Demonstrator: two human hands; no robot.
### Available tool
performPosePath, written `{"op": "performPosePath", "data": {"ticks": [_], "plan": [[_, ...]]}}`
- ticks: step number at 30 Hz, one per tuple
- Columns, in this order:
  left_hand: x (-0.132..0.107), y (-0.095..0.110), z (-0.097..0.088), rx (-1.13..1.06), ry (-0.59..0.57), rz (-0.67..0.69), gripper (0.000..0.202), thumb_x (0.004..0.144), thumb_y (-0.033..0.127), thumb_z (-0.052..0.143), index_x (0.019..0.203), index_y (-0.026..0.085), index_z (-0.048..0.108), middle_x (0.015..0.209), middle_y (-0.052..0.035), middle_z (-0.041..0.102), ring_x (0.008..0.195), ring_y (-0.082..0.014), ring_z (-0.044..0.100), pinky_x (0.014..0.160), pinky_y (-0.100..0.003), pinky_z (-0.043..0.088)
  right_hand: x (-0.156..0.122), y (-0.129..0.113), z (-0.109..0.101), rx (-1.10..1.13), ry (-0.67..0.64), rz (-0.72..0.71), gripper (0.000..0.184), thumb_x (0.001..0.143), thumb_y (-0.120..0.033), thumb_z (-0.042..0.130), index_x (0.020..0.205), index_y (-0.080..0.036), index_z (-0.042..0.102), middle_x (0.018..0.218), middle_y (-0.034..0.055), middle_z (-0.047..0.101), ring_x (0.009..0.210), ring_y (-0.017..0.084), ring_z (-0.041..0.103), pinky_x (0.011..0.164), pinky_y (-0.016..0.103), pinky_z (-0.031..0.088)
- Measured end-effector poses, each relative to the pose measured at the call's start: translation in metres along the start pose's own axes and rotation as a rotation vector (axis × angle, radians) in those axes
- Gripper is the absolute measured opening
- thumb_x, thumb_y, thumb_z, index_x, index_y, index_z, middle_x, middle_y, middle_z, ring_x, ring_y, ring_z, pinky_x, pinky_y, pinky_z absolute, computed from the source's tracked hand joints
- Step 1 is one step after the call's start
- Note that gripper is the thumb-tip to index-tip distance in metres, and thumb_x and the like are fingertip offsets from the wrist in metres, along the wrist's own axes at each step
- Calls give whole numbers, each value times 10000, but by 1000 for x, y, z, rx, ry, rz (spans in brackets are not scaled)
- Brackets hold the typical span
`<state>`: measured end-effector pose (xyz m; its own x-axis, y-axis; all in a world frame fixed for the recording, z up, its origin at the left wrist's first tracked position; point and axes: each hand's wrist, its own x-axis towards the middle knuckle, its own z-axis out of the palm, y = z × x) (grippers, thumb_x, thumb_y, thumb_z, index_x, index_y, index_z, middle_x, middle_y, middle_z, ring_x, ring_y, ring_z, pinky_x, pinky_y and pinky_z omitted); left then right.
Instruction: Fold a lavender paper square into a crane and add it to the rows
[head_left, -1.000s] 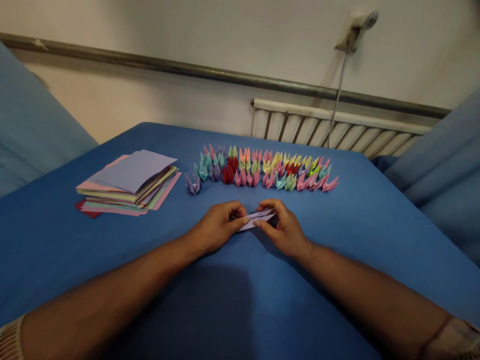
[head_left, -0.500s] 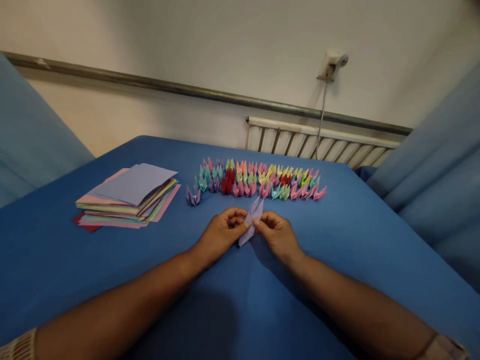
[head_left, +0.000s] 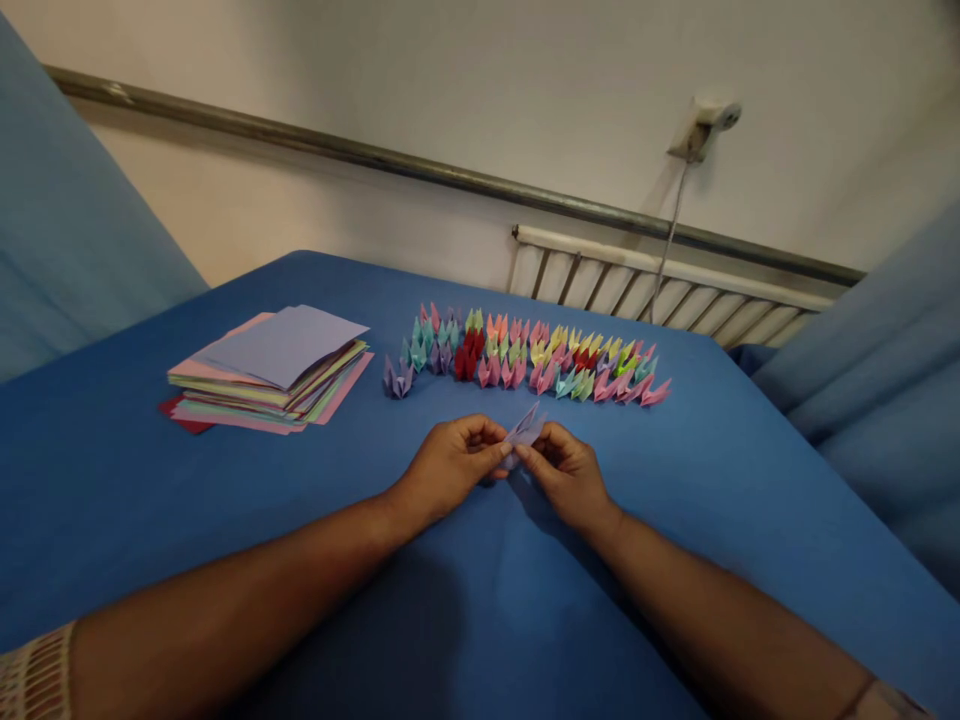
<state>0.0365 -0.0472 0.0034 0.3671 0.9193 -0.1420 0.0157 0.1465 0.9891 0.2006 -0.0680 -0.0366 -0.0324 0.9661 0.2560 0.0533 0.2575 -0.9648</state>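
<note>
Between my two hands, a little above the blue-covered table (head_left: 300, 500), is a partly folded piece of pale purple origami paper (head_left: 527, 428). My left hand (head_left: 454, 462) pinches its left lower side with thumb and fingers. The opposite side is gripped by my right hand (head_left: 568, 470), its thumb pressed near the left thumb. Two narrow points of the paper stick up and away from me; its lower end is partly hidden by my fingers. Just beyond my hands stand rows of small folded paper cranes (head_left: 514, 372) in many colours.
A stack of coloured paper sheets (head_left: 285, 345) lies on the left, with a red sheet (head_left: 187, 418) poking out at its bottom. Behind the table are a metal rail (head_left: 375, 158), a radiator (head_left: 600, 275) and a plugged-in cord (head_left: 670, 235). Blue curtains (head_left: 67, 220) hang on both sides.
The lower part of the purple paper, which stretched down toward me before, now looks folded up and shorter. My view has shifted slightly; both hands stay on the paper.
</note>
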Motion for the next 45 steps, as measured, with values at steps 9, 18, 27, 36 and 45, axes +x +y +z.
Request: {"op": "performPosePath", "data": {"ticks": [9,18,27,36,45], "plan": [[0,1,1,-70,-4,-7,201,721,286,724,822,153,612,728,19,639,643,-99,626,639,-238,525,3,-8,-4,194,25,132,220,744,-396,731,729,-193,647,645,-30,594,606,112,508,613,254,415],[-4,5,3,-19,25,34,251,713,346,729,805,135,629,756,-7,637,594,-99,594,554,-223,500,-3,-10,7,302,35,173,213,741,-388,751,857,-211,718,830,10,693,790,158,599,802,320,462],[-7,11,1,46,-43,41,232,761,357,687,844,150,622,627,41,592,421,-63,502,434,-194,402,1,-1,-9,432,-159,235,170,789,-369,736,813,-200,721,690,-25,638,636,104,539,675,260,428],[-5,10,2,-3,-70,19,208,706,293,722,798,133,627,595,28,602,483,-77,538,488,-196,426,0,5,-14,516,-256,280,164,797,-337,739,913,-222,725,799,-6,701,718,122,619,754,283,482],[-4,8,6,4,-52,48,174,646,194,715,658,152,546,636,37,592,525,-78,556,527,-211,471,0,2,-14,437,-279,229,143,786,-345,744,850,-218,732,764,-10,699,693,118,622,744,278,499]]}}
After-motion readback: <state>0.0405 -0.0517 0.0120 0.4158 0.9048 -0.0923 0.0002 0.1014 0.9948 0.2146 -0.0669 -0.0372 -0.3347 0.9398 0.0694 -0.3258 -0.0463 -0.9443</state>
